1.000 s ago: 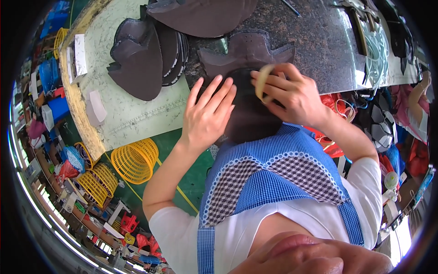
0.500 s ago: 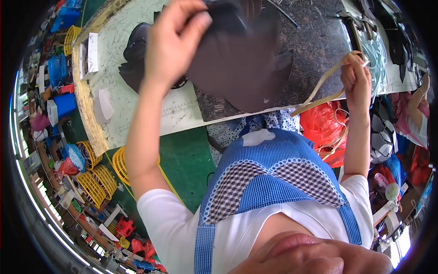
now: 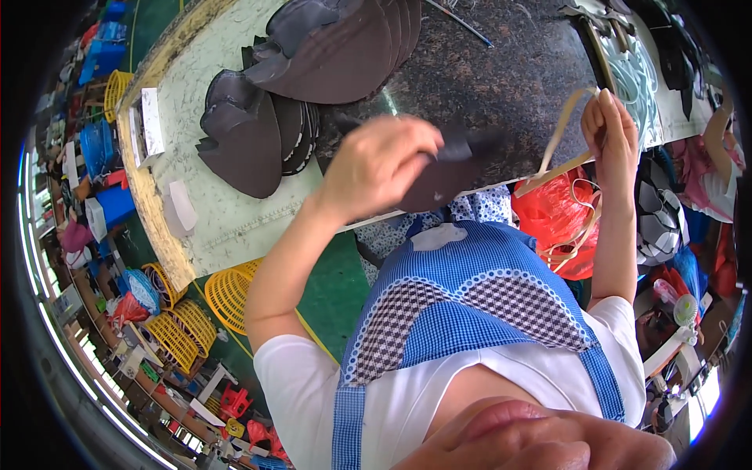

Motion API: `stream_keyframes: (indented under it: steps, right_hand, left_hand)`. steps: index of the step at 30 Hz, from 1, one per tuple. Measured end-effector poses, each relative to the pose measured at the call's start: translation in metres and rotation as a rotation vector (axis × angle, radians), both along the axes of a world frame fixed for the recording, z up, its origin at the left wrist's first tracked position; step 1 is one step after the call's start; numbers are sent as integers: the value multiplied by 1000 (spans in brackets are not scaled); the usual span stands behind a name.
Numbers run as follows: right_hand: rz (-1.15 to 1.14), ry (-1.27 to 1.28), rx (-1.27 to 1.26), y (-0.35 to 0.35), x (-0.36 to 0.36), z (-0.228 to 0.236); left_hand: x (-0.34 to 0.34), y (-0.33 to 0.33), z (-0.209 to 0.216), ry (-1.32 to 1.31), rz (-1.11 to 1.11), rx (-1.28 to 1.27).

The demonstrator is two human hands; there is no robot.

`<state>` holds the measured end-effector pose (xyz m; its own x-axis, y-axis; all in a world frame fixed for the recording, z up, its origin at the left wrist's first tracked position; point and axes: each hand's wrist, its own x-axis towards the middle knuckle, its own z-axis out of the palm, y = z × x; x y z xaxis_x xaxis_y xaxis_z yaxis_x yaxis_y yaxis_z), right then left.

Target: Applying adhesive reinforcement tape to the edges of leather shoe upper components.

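My left hand (image 3: pixel 380 166) is over the near edge of the table, its fingers closed on a dark brown shoe upper piece (image 3: pixel 442 176) with a black part. That piece is partly smeared by motion. To the right, my right hand (image 3: pixel 611 135) is closed around a narrow beige strip (image 3: pixel 558 135), which loops leftward and hangs down past the table edge. A fanned stack of similar dark brown upper pieces (image 3: pixel 345 59) lies at the far left of the dark board. Beside it, nearer to me, is a second overlapping stack (image 3: pixel 244 145).
A dark mottled board (image 3: pixel 501 70) covers part of the pale table (image 3: pixel 243 223). A thin pen-like tool (image 3: pixel 462 23) lies on the board. Pale cords (image 3: pixel 634 82) hang at the right. A red plastic bag (image 3: pixel 552 215) sits below the edge; yellow baskets (image 3: pixel 231 298) stand on the green floor.
My left hand has come down and to the right, toward the near edge. The large blurred dark piece beside it is gone from there, and the far stack is now uncovered. My right hand barely moved.
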<state>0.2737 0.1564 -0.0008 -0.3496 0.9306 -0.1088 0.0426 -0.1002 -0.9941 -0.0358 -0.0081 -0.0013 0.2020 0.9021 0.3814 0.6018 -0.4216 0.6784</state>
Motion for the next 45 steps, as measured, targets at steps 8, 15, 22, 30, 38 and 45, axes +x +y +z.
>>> stream_keyframes:
  steps: [8,15,22,30,38,45]
  right_hand:
    - [667,108,-261,-10,-58,38]
    - [945,14,42,-43,-122,-6]
    - [870,-166,317,-52,-135,-10]
    - [556,-522,186,-46,-107,-10]
    - [562,-532,450,-58,-107,-9]
    - [312,-226,428,-15,-94,-24]
  left_hand:
    - [13,-27,-11,-234,223,-515]
    - [27,-28,-26,-626,459,-411]
    - [25,-41,-9,-691,309,-443]
    - [20,-55,-17,-949,505,-517]
    - [35,-42,-15,-536,493,-479]
    - [29,-52,-12,-317,377,-336]
